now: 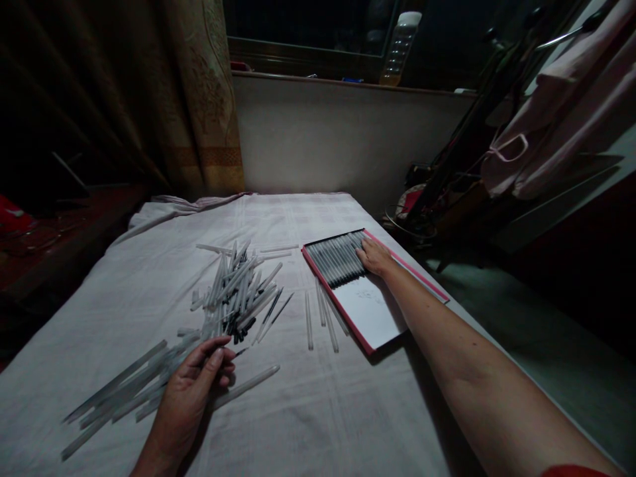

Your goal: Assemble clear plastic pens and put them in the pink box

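My left hand [191, 384] is closed in a pinch on a thin pen refill with a dark tip, low on the white cloth. It sits beside a loose pile of clear pens and refills [238, 288]. My right hand [373, 256] reaches out to a shallow red-edged tray [377, 315]. Its fingers rest on a neat row of pens [335, 258] packed in the tray's far half. The tray's near half is bare white.
The white cloth-covered table [318, 411] drops off at the right edge to the floor. Long clear tubes [124, 391] lie at the near left. A curtain [199, 99] hangs at the back left, clothes [556, 112] at the right, and a bottle [399, 50] stands on the window sill.
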Action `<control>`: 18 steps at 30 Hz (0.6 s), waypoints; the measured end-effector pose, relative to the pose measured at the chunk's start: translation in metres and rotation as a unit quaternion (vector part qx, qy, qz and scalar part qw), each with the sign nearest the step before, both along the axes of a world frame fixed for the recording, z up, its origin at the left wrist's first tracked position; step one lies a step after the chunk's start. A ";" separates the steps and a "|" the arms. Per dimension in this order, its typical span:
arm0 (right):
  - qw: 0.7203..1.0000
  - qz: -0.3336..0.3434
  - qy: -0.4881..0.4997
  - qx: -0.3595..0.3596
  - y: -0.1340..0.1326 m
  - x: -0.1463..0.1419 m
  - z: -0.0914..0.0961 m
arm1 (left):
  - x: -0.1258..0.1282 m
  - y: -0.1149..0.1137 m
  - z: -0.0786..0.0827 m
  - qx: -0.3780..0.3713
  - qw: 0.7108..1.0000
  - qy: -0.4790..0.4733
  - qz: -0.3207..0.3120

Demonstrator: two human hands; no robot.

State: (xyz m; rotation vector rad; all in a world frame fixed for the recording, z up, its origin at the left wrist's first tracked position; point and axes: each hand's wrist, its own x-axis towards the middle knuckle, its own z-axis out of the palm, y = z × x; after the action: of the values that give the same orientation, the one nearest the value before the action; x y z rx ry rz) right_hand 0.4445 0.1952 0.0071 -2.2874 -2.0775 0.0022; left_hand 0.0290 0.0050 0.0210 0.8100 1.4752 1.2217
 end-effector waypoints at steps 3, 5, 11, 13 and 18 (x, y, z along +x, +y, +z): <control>1.000 0.003 0.004 0.003 0.001 -0.001 0.002 | 0.000 0.000 0.001 -0.007 1.000 -0.006 0.005; 1.000 0.008 0.006 -0.001 0.001 -0.004 0.002 | 0.001 0.000 0.002 -0.014 1.000 -0.009 0.008; 0.998 0.030 0.008 -0.051 0.004 -0.013 -0.001 | 0.002 0.000 0.002 -0.015 1.000 -0.012 0.007; 0.998 0.031 0.007 -0.056 0.004 -0.013 -0.001 | 0.002 0.000 0.002 -0.011 1.000 -0.010 0.005; 0.998 0.033 0.005 -0.046 0.000 -0.014 0.000 | 0.002 -0.001 0.004 0.002 1.000 -0.012 -0.001</control>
State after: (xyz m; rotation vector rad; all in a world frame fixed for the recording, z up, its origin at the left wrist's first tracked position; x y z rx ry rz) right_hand 0.4304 0.1949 0.0067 -2.2628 -2.1905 0.1159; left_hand 0.0306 0.0038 0.0247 0.7977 1.4520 1.2293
